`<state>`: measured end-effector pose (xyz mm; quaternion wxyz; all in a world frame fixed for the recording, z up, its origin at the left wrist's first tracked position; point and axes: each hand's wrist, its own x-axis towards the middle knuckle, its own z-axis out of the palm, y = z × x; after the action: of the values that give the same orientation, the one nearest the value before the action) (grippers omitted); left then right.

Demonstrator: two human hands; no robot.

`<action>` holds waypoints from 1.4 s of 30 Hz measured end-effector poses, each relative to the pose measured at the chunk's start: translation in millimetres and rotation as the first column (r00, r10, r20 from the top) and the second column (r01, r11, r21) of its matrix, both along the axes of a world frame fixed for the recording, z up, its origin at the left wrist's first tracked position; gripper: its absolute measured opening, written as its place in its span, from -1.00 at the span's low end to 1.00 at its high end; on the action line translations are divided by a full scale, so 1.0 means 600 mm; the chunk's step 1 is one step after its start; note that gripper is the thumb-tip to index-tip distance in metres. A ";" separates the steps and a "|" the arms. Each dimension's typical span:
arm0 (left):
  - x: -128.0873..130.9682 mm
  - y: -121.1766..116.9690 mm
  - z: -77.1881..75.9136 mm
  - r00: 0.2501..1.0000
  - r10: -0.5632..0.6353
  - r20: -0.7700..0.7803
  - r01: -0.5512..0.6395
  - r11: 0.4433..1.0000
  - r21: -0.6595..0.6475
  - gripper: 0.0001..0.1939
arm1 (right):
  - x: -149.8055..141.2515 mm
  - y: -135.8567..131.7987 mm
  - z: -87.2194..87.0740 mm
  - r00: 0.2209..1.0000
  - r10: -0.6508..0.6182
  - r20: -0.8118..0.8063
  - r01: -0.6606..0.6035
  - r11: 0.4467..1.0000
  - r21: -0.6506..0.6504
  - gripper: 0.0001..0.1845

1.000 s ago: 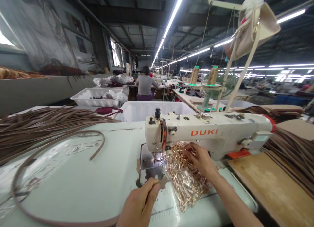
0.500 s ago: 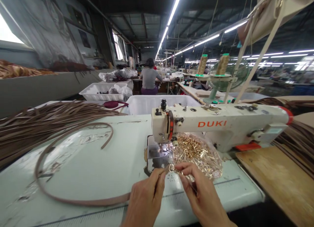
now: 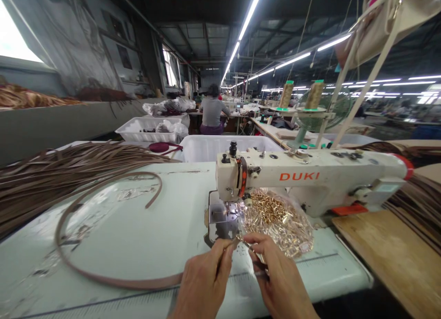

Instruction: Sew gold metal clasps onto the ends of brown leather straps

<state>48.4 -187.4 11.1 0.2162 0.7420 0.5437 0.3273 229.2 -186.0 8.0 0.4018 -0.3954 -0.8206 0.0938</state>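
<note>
My left hand [image 3: 205, 275] is closed in a pinch on a brown strap [image 3: 138, 283], close to its end. The strap curves away from it in a wide loop over the pale green table. My right hand [image 3: 277, 270] pinches a small gold metal clasp [image 3: 239, 238] at the strap's end, and fingers partly hide it. A dark piece and a bit of gold metal show under the right fingers, too small to make out. Both hands nearly meet in front of the needle plate [image 3: 223, 213] of the sewing machine [image 3: 310, 174]. Beside them lies a clear plastic bag [image 3: 292, 234] of gold metal fittings [image 3: 267, 206].
Brown straps [image 3: 86, 160] are heaped at the left. A white bin [image 3: 227, 144] stands behind the table. Thread cones [image 3: 285, 96] rise beyond the machine, and a wooden board [image 3: 389, 250] lies at the right. Further back a person [image 3: 212, 112] sits at a table.
The right hand has turned slightly, and a dark piece shows below its fingers. The gold clasp has tilted and sits lower. The left hand keeps its pinch on the strap.
</note>
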 end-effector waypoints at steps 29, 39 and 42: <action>-0.051 -0.001 0.058 0.923 -0.383 0.015 0.375 0.894 -0.243 -0.93 | 0.033 0.003 0.050 0.926 0.302 -0.226 -0.376 0.768 -0.518 -0.88; -0.032 -0.002 0.023 0.913 -0.392 -0.110 0.372 0.913 -0.170 -0.85 | -0.009 0.006 0.058 0.994 0.081 -0.069 -0.105 0.841 -0.531 -0.90; -0.034 -0.001 0.035 0.919 -0.384 -0.092 0.362 0.912 -0.193 -0.87 | -0.013 0.003 0.048 0.998 0.045 -0.041 -0.060 0.864 -0.500 -0.81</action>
<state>27.8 -187.8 32.2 0.3029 0.8300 0.4308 0.1836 221.6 -184.1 36.8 0.2941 -0.4623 -0.7731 0.3196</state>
